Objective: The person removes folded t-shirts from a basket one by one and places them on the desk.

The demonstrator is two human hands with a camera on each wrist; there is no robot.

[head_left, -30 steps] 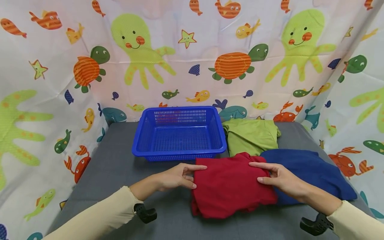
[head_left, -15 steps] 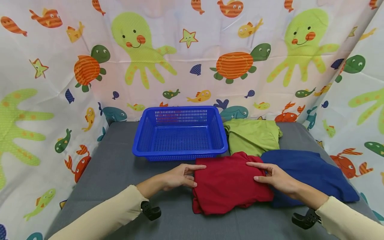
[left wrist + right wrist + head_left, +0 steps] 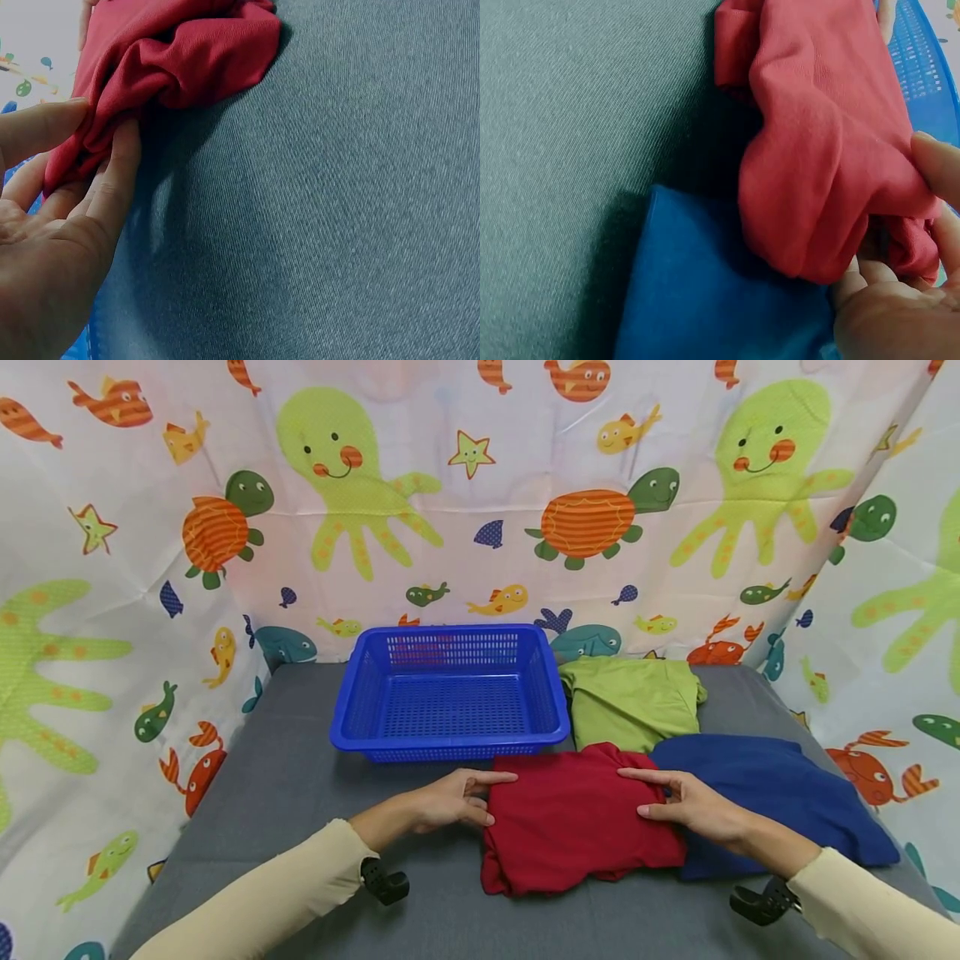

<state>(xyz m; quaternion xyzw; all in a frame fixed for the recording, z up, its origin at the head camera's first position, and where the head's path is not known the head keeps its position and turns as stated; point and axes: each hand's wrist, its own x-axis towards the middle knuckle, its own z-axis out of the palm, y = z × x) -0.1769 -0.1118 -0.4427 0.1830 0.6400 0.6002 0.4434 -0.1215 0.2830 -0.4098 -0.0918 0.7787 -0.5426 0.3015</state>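
A folded red garment (image 3: pixel 577 831) lies in front of the basket in the head view. At its left edge my left hand (image 3: pixel 446 802) pinches it, the thumb on top and the other fingers tucked under, as the left wrist view shows. My right hand (image 3: pixel 697 810) grips the opposite edge, with its fingers beneath the cloth and partly hidden. In the right wrist view, loose red folds (image 3: pixel 802 172) hang over a corner of the blue garment (image 3: pixel 712 285).
Behind the red garment stands a blue perforated basket (image 3: pixel 450 743) with nothing inside. A folded green garment (image 3: pixel 633 702) lies to its right. The grey table (image 3: pixel 285 810) is enclosed by a sea-animal print curtain (image 3: pixel 480 460).
Over the last second the right hand has shifted slightly left and the left hand slightly right, both still holding the red garment. Its near edge sits a little farther back.
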